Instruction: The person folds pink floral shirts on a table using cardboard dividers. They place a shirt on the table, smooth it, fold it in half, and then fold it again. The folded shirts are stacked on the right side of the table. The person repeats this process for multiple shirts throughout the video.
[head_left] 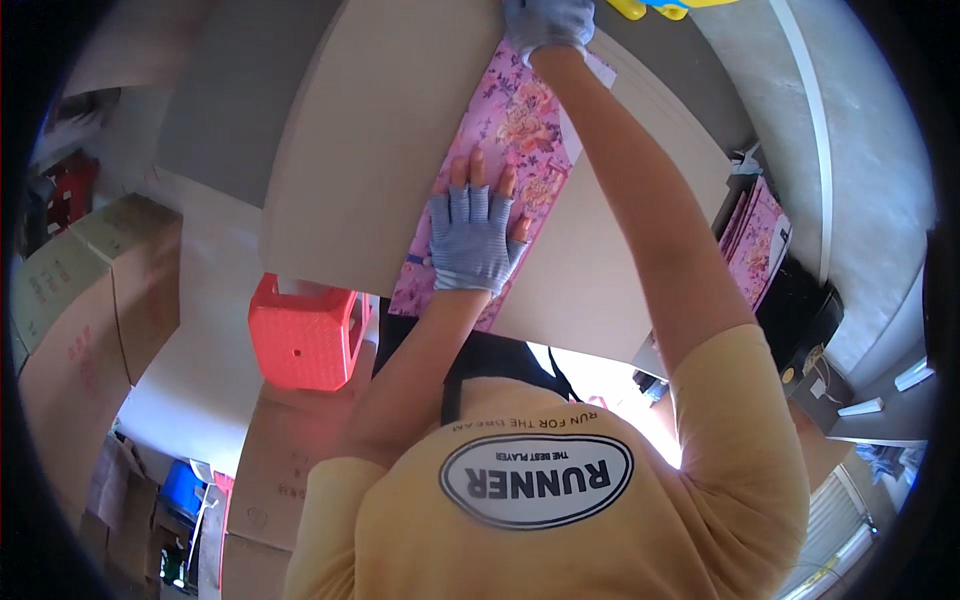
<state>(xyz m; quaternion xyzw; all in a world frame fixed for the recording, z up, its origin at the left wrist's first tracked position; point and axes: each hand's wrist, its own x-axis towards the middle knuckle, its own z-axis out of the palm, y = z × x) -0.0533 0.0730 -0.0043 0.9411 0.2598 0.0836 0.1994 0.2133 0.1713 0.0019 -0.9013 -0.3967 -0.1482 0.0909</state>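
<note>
A long, flat pink piece with a floral print (530, 120) lies slantwise on the pale brown tabletop (360, 130). I cannot tell whether it is paper, card or fabric. A whitish strip shows along its far right edge. My left hand (472, 240), in a grey glove with bare fingertips, rests flat on the near half of it, fingers apart. At the top of the view my right hand (550, 25), gloved alike, is at the far end of the pink piece. Its fingers are cut off or hidden, so I cannot see what they do.
A red plastic stool (300, 335) stands left of the table's near edge. Cardboard boxes (75, 320) are stacked at the far left. More pink floral pieces (755, 240) lean together on the right, beside a black object (805, 310). Something yellow and blue (665, 8) shows at the top edge.
</note>
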